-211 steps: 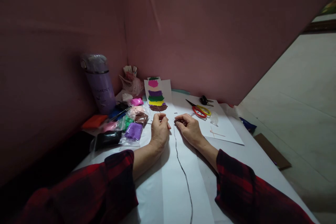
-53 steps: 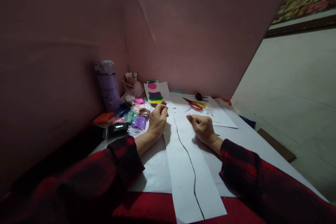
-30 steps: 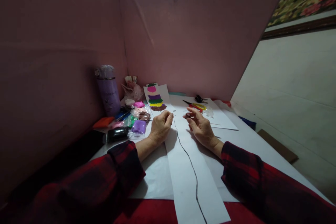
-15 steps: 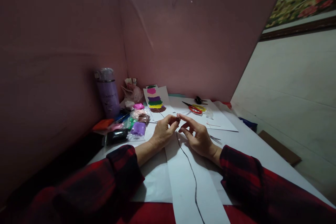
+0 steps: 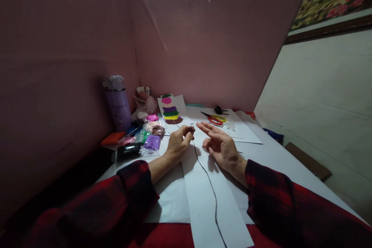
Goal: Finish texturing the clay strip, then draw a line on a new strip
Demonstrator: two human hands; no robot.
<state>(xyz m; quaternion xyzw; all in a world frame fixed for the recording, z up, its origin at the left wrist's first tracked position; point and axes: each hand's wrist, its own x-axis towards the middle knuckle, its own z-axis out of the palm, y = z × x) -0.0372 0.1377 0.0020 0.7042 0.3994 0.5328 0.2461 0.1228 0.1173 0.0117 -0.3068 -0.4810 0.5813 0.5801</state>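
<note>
Between the thumb and fingertips of my left hand (image 5: 178,144) is a small brown lump of clay (image 5: 192,128), partly hidden by the fingers. My right hand (image 5: 222,147) is just to its right, apart from the lump, fingers stretched out and holding nothing. Under both hands lies a long white paper strip (image 5: 203,201) with a wavy dark line (image 5: 214,197) running down it toward me. Bagged clay packs sit left of my left hand, among them a purple pack (image 5: 152,142), a brown pack (image 5: 158,131) and a black pack (image 5: 128,150).
Behind the packs stands a purple bottle (image 5: 117,104). A sheet with colored patches (image 5: 171,109) lies at the back, left of red-and-yellow-handled scissors (image 5: 215,119). A pink partition (image 5: 217,46) closes off the left and back. An orange pack (image 5: 113,138) lies at the table's left edge.
My right hand has drawn away from the brown lump to the right, its fingers straightening. My left hand keeps its pinch and has shifted slightly left.
</note>
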